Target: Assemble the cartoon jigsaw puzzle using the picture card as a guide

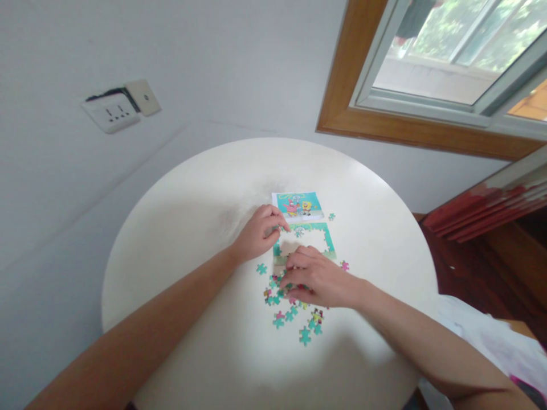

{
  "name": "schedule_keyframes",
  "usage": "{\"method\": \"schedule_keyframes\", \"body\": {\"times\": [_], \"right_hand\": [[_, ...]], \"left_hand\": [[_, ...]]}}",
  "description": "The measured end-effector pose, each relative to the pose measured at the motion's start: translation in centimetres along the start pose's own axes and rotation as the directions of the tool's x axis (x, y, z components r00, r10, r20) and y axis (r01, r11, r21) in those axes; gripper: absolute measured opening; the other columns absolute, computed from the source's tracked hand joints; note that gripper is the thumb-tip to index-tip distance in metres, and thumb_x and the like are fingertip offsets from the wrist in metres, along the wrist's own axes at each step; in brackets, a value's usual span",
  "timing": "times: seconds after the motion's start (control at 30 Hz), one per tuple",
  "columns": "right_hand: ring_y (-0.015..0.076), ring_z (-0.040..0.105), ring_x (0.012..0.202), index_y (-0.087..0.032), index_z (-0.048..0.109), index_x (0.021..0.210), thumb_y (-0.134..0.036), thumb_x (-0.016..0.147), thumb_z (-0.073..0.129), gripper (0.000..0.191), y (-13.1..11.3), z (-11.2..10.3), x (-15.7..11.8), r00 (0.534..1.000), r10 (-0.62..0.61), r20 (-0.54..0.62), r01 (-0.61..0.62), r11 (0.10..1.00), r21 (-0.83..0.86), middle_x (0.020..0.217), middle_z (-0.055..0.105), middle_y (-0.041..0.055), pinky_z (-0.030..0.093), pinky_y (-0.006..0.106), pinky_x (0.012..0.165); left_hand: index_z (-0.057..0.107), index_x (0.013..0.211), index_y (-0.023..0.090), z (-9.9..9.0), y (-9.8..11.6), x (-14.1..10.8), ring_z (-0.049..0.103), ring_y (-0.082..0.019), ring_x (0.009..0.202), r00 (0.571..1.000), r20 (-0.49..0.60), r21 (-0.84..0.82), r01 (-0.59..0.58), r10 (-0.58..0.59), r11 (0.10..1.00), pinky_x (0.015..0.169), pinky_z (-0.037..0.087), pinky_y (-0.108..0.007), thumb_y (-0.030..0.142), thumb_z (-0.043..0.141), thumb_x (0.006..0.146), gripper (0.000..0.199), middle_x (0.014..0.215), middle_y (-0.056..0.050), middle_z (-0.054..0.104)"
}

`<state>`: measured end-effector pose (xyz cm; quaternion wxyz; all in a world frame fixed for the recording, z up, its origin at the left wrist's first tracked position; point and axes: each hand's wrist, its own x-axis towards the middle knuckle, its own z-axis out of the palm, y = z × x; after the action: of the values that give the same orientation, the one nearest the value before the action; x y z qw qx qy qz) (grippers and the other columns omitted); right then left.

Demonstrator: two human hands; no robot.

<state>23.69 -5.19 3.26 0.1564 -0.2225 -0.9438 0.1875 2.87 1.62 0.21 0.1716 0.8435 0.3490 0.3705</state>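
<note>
A jigsaw puzzle with its border joined and its middle showing white lies flat on the table. My left hand rests at its upper left edge, fingers bent and apart, fingertips touching the border. Just below the puzzle, my right hand hovers low over a scatter of loose puzzle pieces, its fingers curved and spread. It hides part of the pile and the puzzle's lower edge; I see no piece held. Behind the puzzle lies a picture card with a pink and a yellow cartoon figure.
The round white table stands against the wall. Single pieces lie apart: a teal piece beside the card and a pink piece right of the puzzle. A wall socket, a wood-framed window and a red curtain surround it.
</note>
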Motion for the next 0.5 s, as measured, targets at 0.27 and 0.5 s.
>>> {"method": "schedule_keyframes", "body": {"times": [0.27,0.5], "right_hand": [[0.0163,0.060,0.066,-0.020,0.070,0.090,-0.026,0.086,0.057,0.015,1.1,-6.6,-7.0,0.713,0.698,-0.069,-0.696,0.694,-0.185,0.079,0.066,0.0055,0.045,0.029,0.064],[0.0172,0.061,0.070,-0.016,0.066,0.089,-0.026,0.088,0.055,0.015,1.4,-2.6,-8.4,0.641,0.765,-0.058,-0.762,0.626,-0.164,0.087,0.063,0.0088,0.048,0.031,0.069]], "left_hand": [[0.068,0.085,0.021,-0.1,0.0,0.1,0.053,-0.019,0.099,0.999,0.029,-0.012,0.017,-0.017,1.000,0.093,0.043,-0.036,0.005,0.048,0.078,0.027,0.098,-0.004,0.055],[0.069,0.084,0.021,-0.2,0.1,0.2,0.054,-0.019,0.098,1.000,0.025,-0.004,0.018,-0.018,1.000,0.093,0.043,-0.036,0.005,0.048,0.079,0.026,0.098,-0.004,0.055]]}}
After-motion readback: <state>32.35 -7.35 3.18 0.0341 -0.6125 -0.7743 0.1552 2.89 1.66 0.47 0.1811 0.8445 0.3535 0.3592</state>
